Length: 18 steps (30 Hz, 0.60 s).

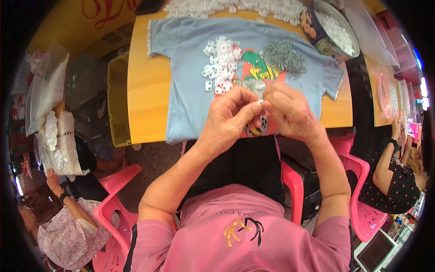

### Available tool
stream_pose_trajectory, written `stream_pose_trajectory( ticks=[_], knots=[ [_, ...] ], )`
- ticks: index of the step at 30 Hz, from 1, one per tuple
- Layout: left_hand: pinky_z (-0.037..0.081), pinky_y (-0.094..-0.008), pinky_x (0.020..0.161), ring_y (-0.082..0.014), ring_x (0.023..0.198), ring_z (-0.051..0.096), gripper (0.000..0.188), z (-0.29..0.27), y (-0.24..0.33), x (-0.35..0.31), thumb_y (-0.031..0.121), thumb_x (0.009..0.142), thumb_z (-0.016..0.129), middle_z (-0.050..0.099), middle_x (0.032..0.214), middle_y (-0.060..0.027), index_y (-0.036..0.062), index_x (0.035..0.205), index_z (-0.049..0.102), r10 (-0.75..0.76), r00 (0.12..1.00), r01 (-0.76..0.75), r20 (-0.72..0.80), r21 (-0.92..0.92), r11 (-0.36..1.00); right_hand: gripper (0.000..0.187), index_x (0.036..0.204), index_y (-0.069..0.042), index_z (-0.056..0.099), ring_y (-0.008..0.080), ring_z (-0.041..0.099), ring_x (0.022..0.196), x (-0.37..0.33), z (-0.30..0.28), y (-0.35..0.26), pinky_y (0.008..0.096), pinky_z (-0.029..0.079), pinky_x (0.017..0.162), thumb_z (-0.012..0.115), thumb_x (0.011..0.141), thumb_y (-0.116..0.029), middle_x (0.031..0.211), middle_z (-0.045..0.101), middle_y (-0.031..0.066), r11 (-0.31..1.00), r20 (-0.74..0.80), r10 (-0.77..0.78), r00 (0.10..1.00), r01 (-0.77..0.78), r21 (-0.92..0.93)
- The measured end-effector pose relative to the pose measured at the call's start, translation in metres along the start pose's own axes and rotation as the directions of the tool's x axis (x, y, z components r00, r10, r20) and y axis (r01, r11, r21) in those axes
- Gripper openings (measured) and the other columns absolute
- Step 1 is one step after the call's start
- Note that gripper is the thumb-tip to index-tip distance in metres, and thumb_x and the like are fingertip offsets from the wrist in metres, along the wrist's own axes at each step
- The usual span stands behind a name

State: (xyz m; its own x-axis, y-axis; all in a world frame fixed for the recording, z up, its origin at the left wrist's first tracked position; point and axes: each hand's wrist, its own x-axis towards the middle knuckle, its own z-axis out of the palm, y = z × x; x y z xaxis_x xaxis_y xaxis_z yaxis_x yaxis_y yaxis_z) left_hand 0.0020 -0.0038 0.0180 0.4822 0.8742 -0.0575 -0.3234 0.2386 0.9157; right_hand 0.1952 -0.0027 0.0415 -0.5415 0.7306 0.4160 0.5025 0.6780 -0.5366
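Note:
Over the front edge of a blue T-shirt (190, 99) spread on the table, my two hands meet fingertip to fingertip. My left hand (230, 119) is closed, pinching a small white plastic piece (260, 102) that mostly hides behind the fingers. Against it presses my right hand (291, 112), its fingers closed too; what they hold is hidden. Beyond the left hand lies a heap of small white plastic pieces with holes (220, 63). A heap of small grey metal parts (285, 58) sits beyond the right hand, on the shirt's colourful print (253, 63).
The wooden table (147, 90) carries more white pieces (235, 6) along its far edge. A large tin (317, 38) of white pieces stands at the far right. Pink chairs (358, 181) and a yellow crate (118, 99) flank me. People sit at left and right.

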Motion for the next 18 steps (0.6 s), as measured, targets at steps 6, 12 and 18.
stream_pose_trajectory(
  ticks=[6,12,18],
  knots=[
    [0.049,-0.0215,0.060,-0.0067,0.067,0.059,0.012,-0.003,-0.004,-0.004,0.012,0.097,0.058,0.061,0.077,-0.0020,-0.0003,0.097,0.056,-0.011,1.000,0.011,0.000,-0.043,0.999,0.017,0.079,0.000,0.051,0.0310,0.055,0.067,0.002,0.004,-0.009,0.0395,0.044,0.058,0.059,0.091,-0.008,0.077,0.056,0.0119,0.996,-0.008,0.088,0.996,-0.088,0.013],
    [0.050,-0.0235,0.068,-0.0087,0.072,0.059,0.011,-0.003,-0.005,-0.006,0.010,0.098,0.056,0.061,0.083,-0.0032,0.0006,0.102,0.054,0.017,1.000,-0.017,0.000,-0.039,0.999,0.012,0.086,0.001,0.059,0.0281,0.056,0.067,0.043,-0.026,0.011,0.0359,0.044,0.060,0.061,0.090,-0.009,0.077,0.058,0.0111,0.990,0.052,0.102,0.993,-0.107,0.093],
    [0.050,-0.0232,0.068,-0.0081,0.073,0.058,0.009,-0.002,-0.001,-0.005,0.009,0.098,0.056,0.061,0.082,-0.0027,0.0006,0.101,0.054,0.014,1.000,-0.014,0.007,-0.057,0.998,0.014,0.094,0.001,0.064,0.0274,0.060,0.072,0.126,-0.014,0.056,0.0348,0.047,0.065,0.065,0.087,-0.011,0.081,0.061,0.0133,0.983,-0.142,0.168,0.976,-0.177,-0.055]
  ],
)
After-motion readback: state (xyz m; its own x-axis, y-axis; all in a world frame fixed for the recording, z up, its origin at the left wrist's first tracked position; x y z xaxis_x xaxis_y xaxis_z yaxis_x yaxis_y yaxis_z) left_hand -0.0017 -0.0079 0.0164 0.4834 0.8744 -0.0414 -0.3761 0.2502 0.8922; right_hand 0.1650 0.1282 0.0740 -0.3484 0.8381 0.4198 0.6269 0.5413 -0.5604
